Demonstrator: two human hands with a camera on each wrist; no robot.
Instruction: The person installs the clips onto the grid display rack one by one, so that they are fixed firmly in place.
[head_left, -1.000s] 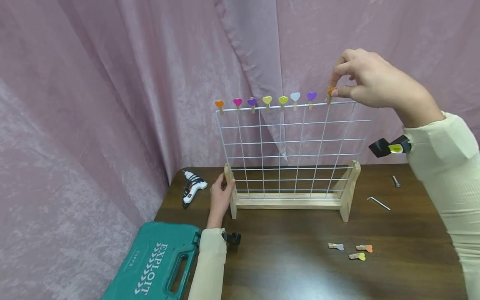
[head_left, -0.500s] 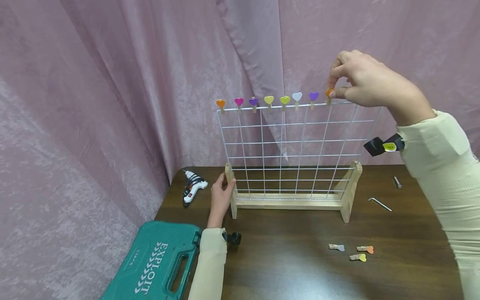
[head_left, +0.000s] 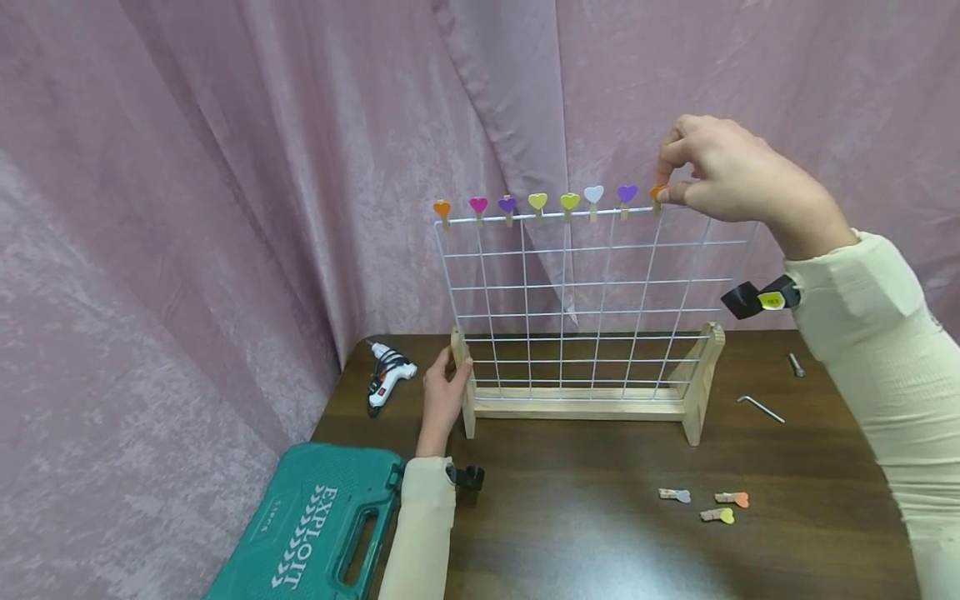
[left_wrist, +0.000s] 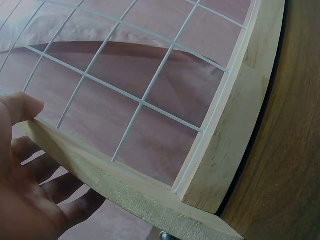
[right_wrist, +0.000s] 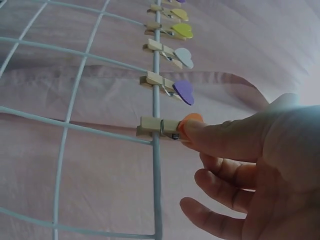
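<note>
A white wire grid [head_left: 527, 316] stands upright in a wooden stand [head_left: 577, 410]. My right hand [head_left: 727, 171] pinches an orange heart clothespin [right_wrist: 170, 126] between thumb and index finger. In the right wrist view, its wooden jaws straddle the grid's top wire, while the other fingers are loosely bent. Beside it, several heart clothespins line that wire, among them a purple one [head_left: 627, 193] and a white one [head_left: 593, 193]. My left hand [head_left: 441, 400] holds the stand's left side piece [head_left: 468, 408]; the left wrist view has the thumb over its edge and the fingers beneath.
On the brown table [head_left: 555, 517] lie grey [head_left: 675, 495], orange [head_left: 732, 499] and yellow [head_left: 717, 516] heart clothespins. A hex key [head_left: 761, 409] and a bolt [head_left: 796, 365] lie at right. A glue gun [head_left: 390, 379] and a green case [head_left: 315, 517] are at left.
My right hand has moved down slightly and a little left, with the orange clothespin now lower on the top wire. The left hand stays on the stand.
</note>
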